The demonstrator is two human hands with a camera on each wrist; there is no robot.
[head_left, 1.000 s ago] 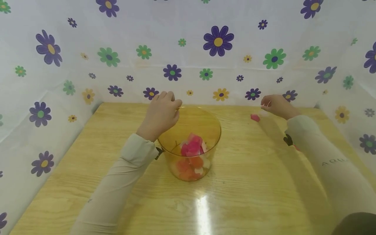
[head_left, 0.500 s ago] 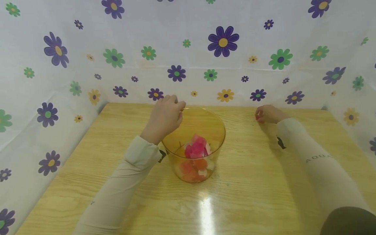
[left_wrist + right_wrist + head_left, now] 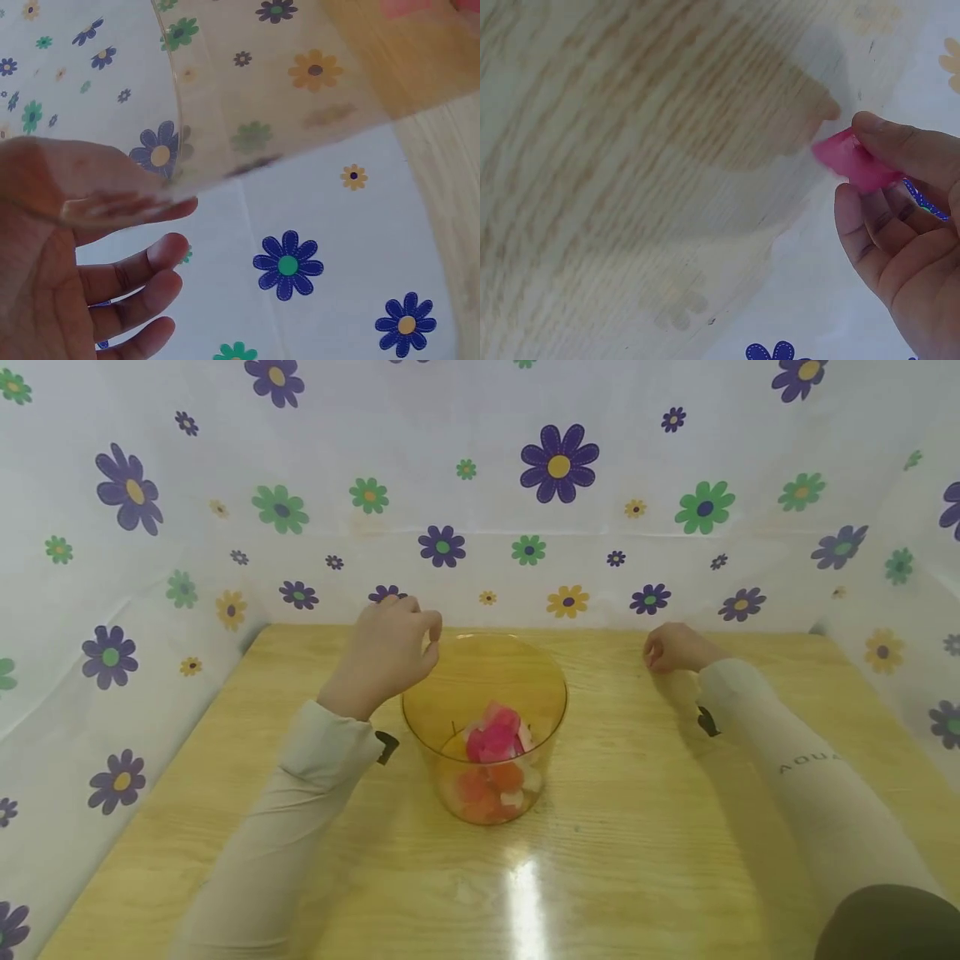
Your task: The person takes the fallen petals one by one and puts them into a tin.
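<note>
An amber see-through bucket (image 3: 480,681) stands upright mid-table, with pink, orange and white petals (image 3: 497,739) piled inside. My left hand (image 3: 390,647) is at its left rim, fingers loosely bent and spread apart. In the left wrist view that hand (image 3: 112,247) shows fingers holding nothing, its thumb side overlapping the bucket wall (image 3: 247,82); whether they touch is unclear. Far to the right, low over the table, is my right hand (image 3: 675,647). The right wrist view shows this hand (image 3: 911,202) pinching a pink petal (image 3: 859,161) between thumb and fingers.
The wooden table (image 3: 622,827) meets a white flower-printed cloth (image 3: 487,510) at the back and both sides. A dark rounded object (image 3: 885,927) shows at the lower right corner. Light glares off the tabletop in front of the bucket.
My right hand has come down onto the pink petal that lay on the table and picked it up. My left hand has shifted left from the bucket's rim, its fingers loosening.
</note>
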